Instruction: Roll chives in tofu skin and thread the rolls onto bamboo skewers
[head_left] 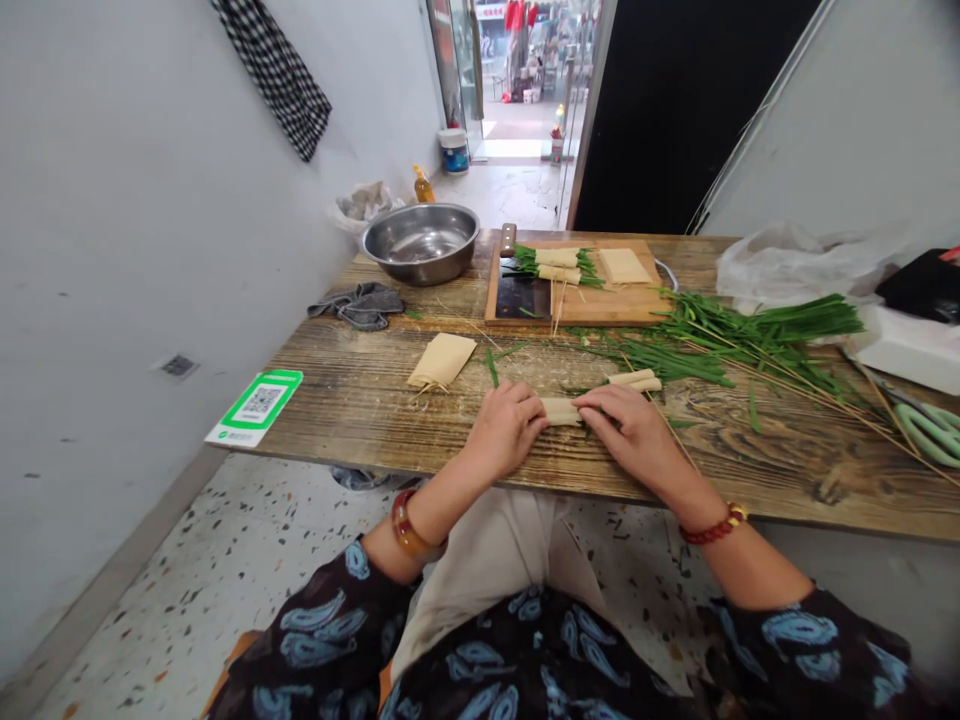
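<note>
My left hand (508, 428) and my right hand (628, 432) are both closed on a pale tofu-skin roll (561, 411) at the front of the table, fingers curled over its two ends. Just behind my right hand lie more tofu-skin rolls (637, 381). A stack of flat tofu-skin sheets (444, 360) rests beyond my left hand. Cut green chives (675, 360) spread out to the right, with thin wooden skewers (780, 378) across them. Whatever is inside the held roll is hidden by the skin and my fingers.
On a wooden cutting board (615, 308) are a cleaver (523, 290), chive-filled rolls (559, 272) and a square sheet stack (624, 266). A steel basin (421, 245) and grey cloth (361, 306) stand left. Green-handled scissors (930, 432) and a plastic bag (802, 262) are right.
</note>
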